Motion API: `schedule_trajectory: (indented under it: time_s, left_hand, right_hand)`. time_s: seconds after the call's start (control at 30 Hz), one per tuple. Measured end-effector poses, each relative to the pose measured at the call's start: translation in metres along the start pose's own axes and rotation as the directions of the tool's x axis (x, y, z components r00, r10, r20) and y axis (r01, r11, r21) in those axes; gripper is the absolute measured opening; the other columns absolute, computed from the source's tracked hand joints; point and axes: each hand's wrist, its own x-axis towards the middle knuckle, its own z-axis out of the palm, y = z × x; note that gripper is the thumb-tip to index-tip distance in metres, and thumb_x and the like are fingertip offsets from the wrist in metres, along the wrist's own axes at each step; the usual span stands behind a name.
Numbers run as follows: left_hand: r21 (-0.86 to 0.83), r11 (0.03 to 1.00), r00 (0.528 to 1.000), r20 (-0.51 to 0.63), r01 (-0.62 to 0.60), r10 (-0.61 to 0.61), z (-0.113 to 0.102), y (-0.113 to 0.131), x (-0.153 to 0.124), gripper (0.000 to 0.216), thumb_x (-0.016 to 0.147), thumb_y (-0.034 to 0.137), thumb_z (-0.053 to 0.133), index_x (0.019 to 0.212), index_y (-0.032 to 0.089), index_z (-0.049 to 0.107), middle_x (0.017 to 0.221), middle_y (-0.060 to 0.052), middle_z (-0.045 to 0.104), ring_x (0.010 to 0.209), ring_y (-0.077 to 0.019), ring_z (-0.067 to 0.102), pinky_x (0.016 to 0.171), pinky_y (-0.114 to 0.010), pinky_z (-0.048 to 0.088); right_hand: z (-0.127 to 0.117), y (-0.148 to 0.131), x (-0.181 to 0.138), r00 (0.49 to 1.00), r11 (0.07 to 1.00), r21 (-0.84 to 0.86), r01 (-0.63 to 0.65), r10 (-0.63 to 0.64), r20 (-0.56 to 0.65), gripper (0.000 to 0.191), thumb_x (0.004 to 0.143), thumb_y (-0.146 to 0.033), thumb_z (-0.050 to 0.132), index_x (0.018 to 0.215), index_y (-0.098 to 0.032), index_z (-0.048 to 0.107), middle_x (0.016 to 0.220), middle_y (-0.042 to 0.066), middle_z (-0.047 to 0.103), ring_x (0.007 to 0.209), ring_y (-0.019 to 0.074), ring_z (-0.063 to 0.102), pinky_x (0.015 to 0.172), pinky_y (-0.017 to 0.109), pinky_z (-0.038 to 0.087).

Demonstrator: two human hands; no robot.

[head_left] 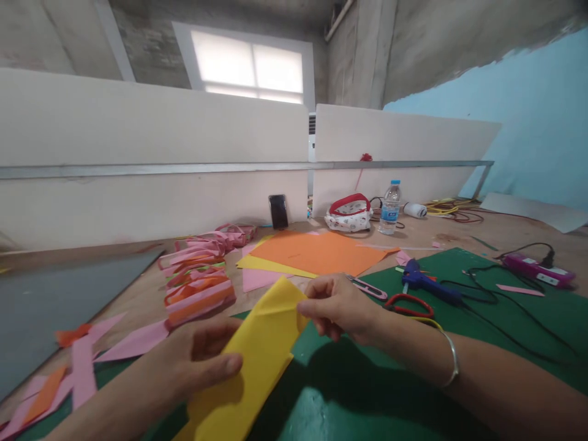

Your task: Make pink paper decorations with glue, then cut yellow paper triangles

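A folded sheet of yellow paper [257, 367] slants up from the bottom edge, held above a green cutting mat [316, 404]. My left hand [197, 358] grips its left side, thumb on the front and fingers behind. At the upper right corner, my right hand [337, 306] pinches the paper between thumb and fingers. Just beyond that hand lie a pink utility knife [367, 286] and red-handled scissors [408, 304], partly covered by the forearm. Orange paper [321, 252] is spread behind, over yellow and pink sheets.
Pink and orange paper strips [199, 278] lie in bundles at the left. A blue glue gun [427, 282] with its cord and a purple power strip [537, 269] are at right. A phone [278, 211], a pouch [350, 214] and a water bottle [390, 208] stand along the back.
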Motion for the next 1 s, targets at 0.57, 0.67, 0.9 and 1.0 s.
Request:
schedule_trajectory:
  time_s: [0.57, 0.67, 0.9, 1.0]
  left_hand:
    - [-0.282, 0.946, 0.987, 0.025, 0.157, -0.156, 0.029, -0.013, 0.004, 0.033, 0.059, 0.039, 0.078, 0.081, 0.017, 0.068, 0.073, -0.005, 0.072, 0.068, -0.0200, 0.067, 0.061, -0.027, 0.048]
    - [-0.276, 0.950, 0.988, 0.093, 0.146, -0.125, 0.035, -0.016, 0.006, 0.040, 0.053, 0.040, 0.081, 0.081, 0.013, 0.071, 0.073, -0.008, 0.071, 0.064, -0.0185, 0.064, 0.060, -0.026, 0.046]
    - [-0.297, 0.943, 0.986, -0.022, 0.152, -0.166, 0.035, -0.015, 0.007, 0.030, 0.065, 0.045, 0.072, 0.071, 0.016, 0.067, 0.064, -0.002, 0.067, 0.055, -0.0113, 0.056, 0.051, -0.020, 0.039]
    - [-0.243, 0.959, 0.983, -0.073, 0.146, -0.168, 0.031, -0.013, 0.007, 0.025, 0.062, 0.039, 0.075, 0.065, 0.016, 0.065, 0.056, 0.002, 0.062, 0.047, -0.0082, 0.046, 0.045, -0.019, 0.029]
  right_hand:
    - [0.014, -0.001, -0.013, 0.959, 0.972, -0.101, -0.210, 0.225, 0.170, 0.020, 0.066, -0.026, 0.067, 0.058, -0.019, 0.050, 0.035, -0.008, 0.048, 0.025, 0.0032, 0.033, 0.025, 0.012, 0.022]
    - [0.022, 0.005, -0.017, 0.937, 0.963, -0.133, -0.233, 0.259, 0.234, 0.018, 0.064, -0.024, 0.067, 0.057, -0.019, 0.051, 0.035, -0.008, 0.048, 0.025, 0.0043, 0.036, 0.024, 0.012, 0.023]
    - [0.022, 0.007, -0.011, 0.942, 0.958, -0.127, -0.257, 0.278, 0.189, 0.015, 0.063, -0.022, 0.065, 0.057, -0.020, 0.051, 0.035, -0.008, 0.048, 0.026, 0.0042, 0.035, 0.024, 0.012, 0.023]
    - [0.017, 0.006, -0.007, 0.955, 0.960, -0.114, -0.254, 0.268, 0.128, 0.017, 0.063, -0.021, 0.065, 0.056, -0.019, 0.050, 0.034, -0.008, 0.047, 0.026, 0.0043, 0.036, 0.025, 0.013, 0.022]
